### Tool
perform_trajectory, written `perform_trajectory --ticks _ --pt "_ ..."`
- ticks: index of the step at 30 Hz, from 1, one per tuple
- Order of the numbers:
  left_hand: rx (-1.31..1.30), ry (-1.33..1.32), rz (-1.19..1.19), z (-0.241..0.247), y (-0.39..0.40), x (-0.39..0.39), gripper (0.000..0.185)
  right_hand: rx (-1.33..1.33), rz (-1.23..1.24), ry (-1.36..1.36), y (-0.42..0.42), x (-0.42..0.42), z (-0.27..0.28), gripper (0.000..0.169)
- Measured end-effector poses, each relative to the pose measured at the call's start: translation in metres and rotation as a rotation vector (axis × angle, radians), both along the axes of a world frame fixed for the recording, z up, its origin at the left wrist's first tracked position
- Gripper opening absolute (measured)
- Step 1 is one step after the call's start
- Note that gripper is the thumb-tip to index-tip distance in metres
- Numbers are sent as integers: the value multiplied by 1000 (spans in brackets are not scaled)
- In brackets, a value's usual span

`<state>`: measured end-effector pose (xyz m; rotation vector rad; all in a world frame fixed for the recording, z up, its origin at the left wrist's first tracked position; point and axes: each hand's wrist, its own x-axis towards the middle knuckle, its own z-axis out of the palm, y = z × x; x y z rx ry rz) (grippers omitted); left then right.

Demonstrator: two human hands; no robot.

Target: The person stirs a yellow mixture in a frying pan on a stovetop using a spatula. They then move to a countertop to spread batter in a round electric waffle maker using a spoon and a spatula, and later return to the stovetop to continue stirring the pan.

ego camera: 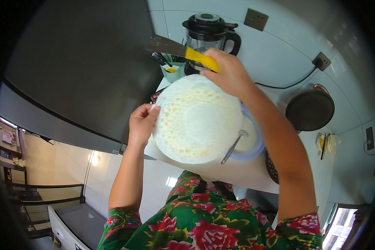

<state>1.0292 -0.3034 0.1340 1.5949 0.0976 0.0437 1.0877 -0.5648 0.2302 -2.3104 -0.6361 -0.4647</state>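
My left hand (142, 123) pinches the left edge of a thin, round, pale flatbread (200, 120) with light brown specks. Above its upper edge, my right hand (228, 70) grips the yellow handle of a wide-bladed scraper (170, 47), whose blade points left. Whether my right fingers also touch the flatbread's edge I cannot tell. Behind the flatbread, partly hidden, is a bluish bowl (260, 147) with whitish batter (248, 142). A metal utensil (232, 150) with a slim handle lies across the bowl's near side, its head by the batter.
At the back stand a blender (206, 34) and a green utensil holder (174, 75). A dark pan (310, 110) leans by the tiled wall at right, under a plugged-in cord (287, 87). Part of another dark pan (271, 168) shows beside my right forearm. A large dark panel (81, 62) rises at left.
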Motion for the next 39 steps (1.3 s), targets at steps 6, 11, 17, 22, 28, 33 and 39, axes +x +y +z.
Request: perform_trajectory --ticks 6,11,17,22,28,33,39 --pt "-56 274 153 -192 88 53 16 359 -105 302 52 -15 -37 27" --pt "36 260 174 -262 95 60 14 374 -278 681 45 -100 -90 23" --pt "241 260 164 -251 93 61 13 283 -358 976 54 -180 -222 30" --pt "483 261 158 -274 129 62 34 97 -467 820 68 -177 -299 37" --pt "895 -145 194 -210 84 42 19 -11 -490 624 60 -177 -325 49" --pt "496 33 -272 -167 -21 -12 45 -137 -500 614 4 -260 -315 49" --pt "49 625 -627 -176 -120 -77 28 118 -1126 1097 -123 -450 -294 18"
